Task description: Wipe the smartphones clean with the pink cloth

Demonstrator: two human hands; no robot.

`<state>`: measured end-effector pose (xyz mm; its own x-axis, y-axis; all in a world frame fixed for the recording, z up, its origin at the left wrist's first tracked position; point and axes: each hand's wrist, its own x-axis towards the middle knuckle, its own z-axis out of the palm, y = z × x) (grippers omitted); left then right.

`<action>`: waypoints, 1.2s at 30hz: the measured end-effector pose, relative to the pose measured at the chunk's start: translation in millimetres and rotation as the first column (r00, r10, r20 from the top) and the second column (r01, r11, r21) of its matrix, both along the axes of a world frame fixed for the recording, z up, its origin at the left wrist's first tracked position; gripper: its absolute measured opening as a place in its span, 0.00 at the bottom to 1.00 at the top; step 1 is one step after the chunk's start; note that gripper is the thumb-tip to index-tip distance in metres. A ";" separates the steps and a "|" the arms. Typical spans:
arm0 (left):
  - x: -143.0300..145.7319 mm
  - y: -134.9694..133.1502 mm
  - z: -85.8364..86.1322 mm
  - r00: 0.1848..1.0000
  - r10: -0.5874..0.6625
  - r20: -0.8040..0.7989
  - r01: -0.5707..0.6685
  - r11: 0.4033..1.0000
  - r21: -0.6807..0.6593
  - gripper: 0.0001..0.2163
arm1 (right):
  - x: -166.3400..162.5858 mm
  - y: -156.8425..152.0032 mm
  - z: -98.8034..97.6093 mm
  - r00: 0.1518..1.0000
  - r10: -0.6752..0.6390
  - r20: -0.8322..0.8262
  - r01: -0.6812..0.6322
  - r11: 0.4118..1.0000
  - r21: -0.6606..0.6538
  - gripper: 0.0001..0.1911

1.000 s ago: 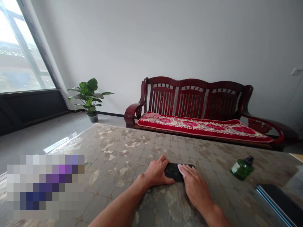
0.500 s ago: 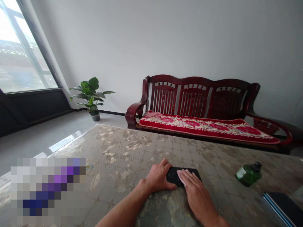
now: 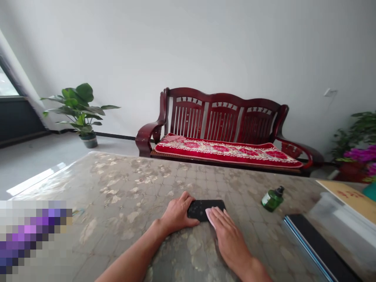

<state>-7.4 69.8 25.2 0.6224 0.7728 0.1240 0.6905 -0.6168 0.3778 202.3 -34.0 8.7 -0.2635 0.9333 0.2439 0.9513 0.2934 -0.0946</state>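
A person's two bare hands worked at a black phone (image 3: 202, 208) lying flat on a table (image 3: 129, 192) covered with a leaf-patterned, glossy sheet. The phone sat near the middle of the table's near half, its long side running left to right.

The left hand (image 3: 178, 214) was curled around the phone's left end, thumb along the near edge and fingers wrapped over the far one, gripping it in place. The right hand (image 3: 227, 235) lay flat and unclenched, fingers stretched forward, pressing a small pale pink cloth (image 3: 209, 213) onto the near right part of the phone's face. Only the cloth's left edge showed from under the fingertips.

To the right, apart from the hands, a small green bottle (image 3: 272, 198) with a dark cap lay tilted on the table. Nearer the right corner rested a dark flat slab with a blue edge (image 3: 315, 248), and beyond it a tan board (image 3: 348, 194); what either was could not be told.

Behind the table, a dark red wooden bench (image 3: 223, 117) with a red flowered cushion (image 3: 223, 150) stood against a plain white wall. A potted plant (image 3: 78, 107) stood on the floor at left, and purple flowers (image 3: 362, 153) showed at far right.
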 end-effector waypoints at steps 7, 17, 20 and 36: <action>-1.8 1.6 -1.0 1.000 -0.013 0.006 0.013 1.000 -0.003 0.27 | 6.3 -6.8 -19.7 0.992 -0.121 0.039 0.114 0.983 0.143 0.34; -2.9 4.1 -5.6 0.999 -0.023 0.026 0.023 1.000 -0.004 0.28 | 18.9 -11.3 -24.0 0.994 -0.064 0.093 0.044 0.978 0.204 0.36; -3.2 4.3 -5.6 1.000 -0.024 0.016 0.024 1.000 -0.013 0.29 | 14.9 -8.6 -26.8 0.993 -0.087 0.075 0.068 0.971 0.231 0.36; -2.3 5.4 -8.4 1.000 -0.022 0.004 0.022 1.000 -0.019 0.28 | 7.7 -3.5 -21.7 0.996 -0.080 0.049 0.071 0.983 0.171 0.37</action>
<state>-9.7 75.1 16.8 0.6390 0.7610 0.1119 0.6753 -0.6247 0.3920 210.0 -37.5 -12.9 -0.2113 0.8977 0.3866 0.9737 0.2278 0.0032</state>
